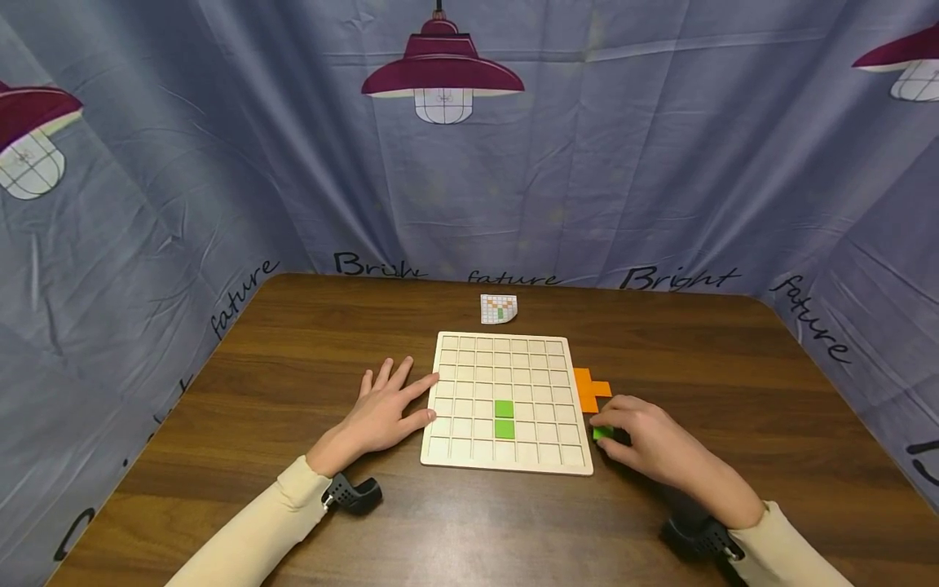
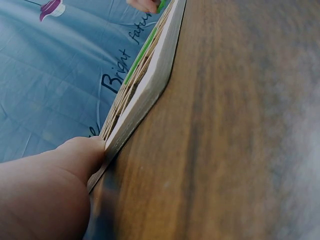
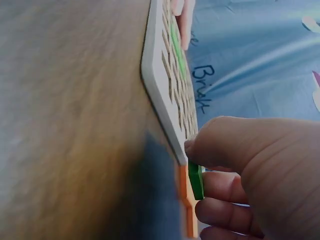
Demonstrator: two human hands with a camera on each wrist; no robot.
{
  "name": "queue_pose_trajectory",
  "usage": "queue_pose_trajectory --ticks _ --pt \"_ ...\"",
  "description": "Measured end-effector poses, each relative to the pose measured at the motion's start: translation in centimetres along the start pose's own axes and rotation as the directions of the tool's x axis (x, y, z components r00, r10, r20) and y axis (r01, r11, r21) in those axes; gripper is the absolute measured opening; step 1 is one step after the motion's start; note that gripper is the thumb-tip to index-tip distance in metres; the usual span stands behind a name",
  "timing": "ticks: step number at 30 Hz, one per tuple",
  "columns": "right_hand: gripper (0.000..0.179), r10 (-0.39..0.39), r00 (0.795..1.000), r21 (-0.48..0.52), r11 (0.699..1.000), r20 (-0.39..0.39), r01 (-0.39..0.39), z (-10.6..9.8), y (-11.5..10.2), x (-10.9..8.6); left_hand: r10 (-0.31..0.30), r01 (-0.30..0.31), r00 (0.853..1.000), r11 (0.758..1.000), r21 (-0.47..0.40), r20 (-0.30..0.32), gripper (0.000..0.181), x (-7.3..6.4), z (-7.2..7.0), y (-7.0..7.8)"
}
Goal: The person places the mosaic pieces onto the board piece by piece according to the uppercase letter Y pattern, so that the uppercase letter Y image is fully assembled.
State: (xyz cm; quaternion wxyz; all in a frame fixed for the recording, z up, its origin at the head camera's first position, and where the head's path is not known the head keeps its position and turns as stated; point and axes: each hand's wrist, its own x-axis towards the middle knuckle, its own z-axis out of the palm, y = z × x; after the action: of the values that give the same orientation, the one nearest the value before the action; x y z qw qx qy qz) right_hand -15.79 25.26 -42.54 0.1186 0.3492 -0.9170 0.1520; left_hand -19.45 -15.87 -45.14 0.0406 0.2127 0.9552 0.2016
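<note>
A pale wooden grid board [image 1: 475, 447] lies on the table, with two green square tiles [image 1: 504, 428] in neighbouring cells of one column. My left hand [image 1: 381, 414] rests at the board's left edge, fingers spread, the thumb and one finger touching the rim. Beyond the right edge, my right hand [image 1: 649, 432] pinches a small green tile [image 3: 196, 181] between thumb and fingers. Just past that hand, an orange piece [image 1: 584, 390] of stepped outline lies against the board's right side. Part of the held tile is hidden by the fingers.
A small paper card [image 1: 499, 309] printed with a grid and orange and green squares lies behind the board. The brown wooden table [image 1: 352, 318] ends at a blue-grey curtain [image 1: 293, 163] on the back and sides. A dark strap device sits on each wrist.
</note>
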Motion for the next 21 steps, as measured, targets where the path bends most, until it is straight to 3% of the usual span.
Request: queue_pose_trajectory --ticks 9,21 --pt "0.020 -0.042 0.999 0.002 0.999 -0.013 0.043 0.2 -0.5 2.2 -0.003 0.003 1.000 1.000 -0.009 0.008 0.059 0.1 0.1 -0.1" --pt "0.016 -0.067 0.997 0.049 0.997 0.027 0.066 1.1 -1.4 5.3 -0.005 0.005 1.000 1.000 -0.014 0.005 0.059 0.0 0.0 0.0"
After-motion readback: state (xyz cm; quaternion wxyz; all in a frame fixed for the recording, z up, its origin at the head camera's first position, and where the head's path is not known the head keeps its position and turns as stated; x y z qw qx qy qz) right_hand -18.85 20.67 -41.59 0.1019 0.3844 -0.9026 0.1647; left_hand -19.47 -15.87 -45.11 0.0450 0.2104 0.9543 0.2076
